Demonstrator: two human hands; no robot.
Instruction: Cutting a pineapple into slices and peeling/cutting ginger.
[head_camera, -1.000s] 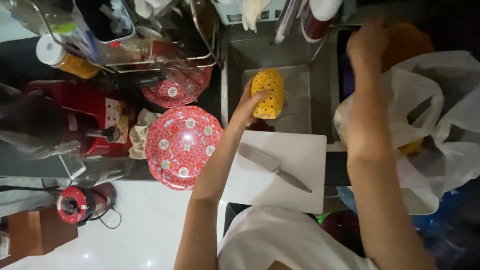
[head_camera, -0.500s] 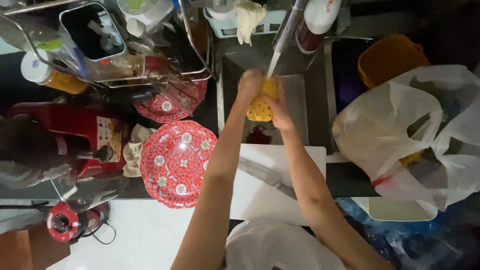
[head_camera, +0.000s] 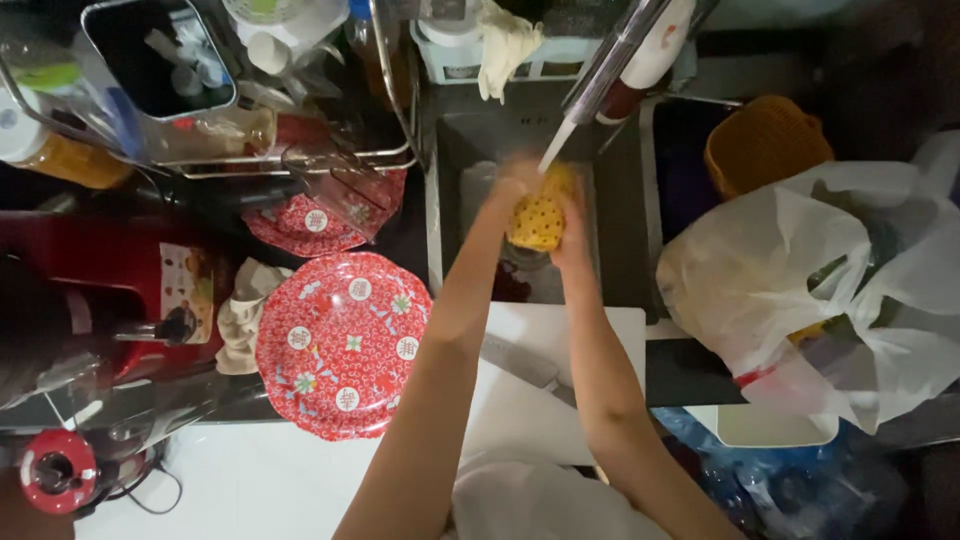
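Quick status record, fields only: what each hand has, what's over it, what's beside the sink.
left hand: on the yellow dotted peeled fruit, blurred
right hand: gripping the same fruit from the other side
above: grey tap spout with a stream of water onto the fruit
place: over the steel sink
near edge: white cutting board with a knife on it
left of the sink: red patterned plate
right of the sink: white plastic bag

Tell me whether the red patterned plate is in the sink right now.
No: the red patterned plate lies on the counter left of the sink, while both hands hold a yellow peeled pineapple under the tap.
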